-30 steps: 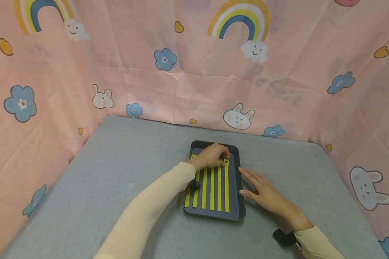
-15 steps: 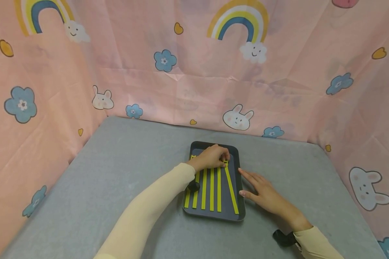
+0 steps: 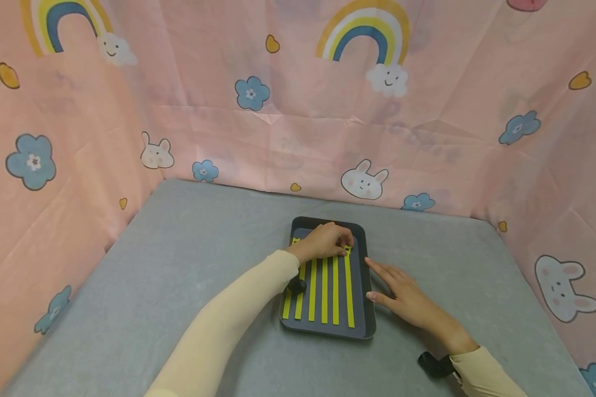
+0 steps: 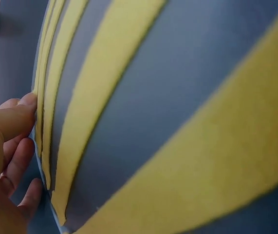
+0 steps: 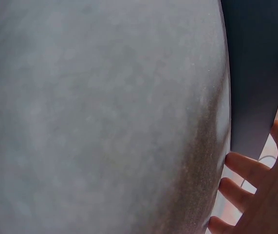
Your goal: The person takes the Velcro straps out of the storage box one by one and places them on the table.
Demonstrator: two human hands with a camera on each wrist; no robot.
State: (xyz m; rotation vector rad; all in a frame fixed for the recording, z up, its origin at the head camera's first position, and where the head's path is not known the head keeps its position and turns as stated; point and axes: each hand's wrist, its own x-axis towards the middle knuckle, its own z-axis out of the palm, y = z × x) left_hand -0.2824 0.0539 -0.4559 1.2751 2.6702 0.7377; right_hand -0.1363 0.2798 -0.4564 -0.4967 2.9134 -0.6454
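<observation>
A dark rectangular tray (image 3: 328,331) lies on the table with several flat yellow cable ties side by side in it. My left hand (image 3: 324,240) reaches over the tray and pinches the slotted head of the rightmost cable tie (image 3: 350,292), whose tail runs toward the tray's front edge. In the left wrist view, the thumb and index finger of the left hand (image 4: 7,141) meet at the far end of the ties, the other fingers loosely bent. My right hand (image 3: 407,295) is beside the tray, its extended fingertips and thumb at the right rim.
A grey cloth covers the table (image 3: 218,231). Pink printed curtains (image 3: 298,138) hang behind it and along both sides. Black wrist devices sit on both forearms; the left one (image 3: 297,285) hangs over the tray's left side.
The rightmost cable tie's tail swung right, then came back left to lie nearly in line with the others. The left hand keeps its pinch on the head; the right hand stays put.
</observation>
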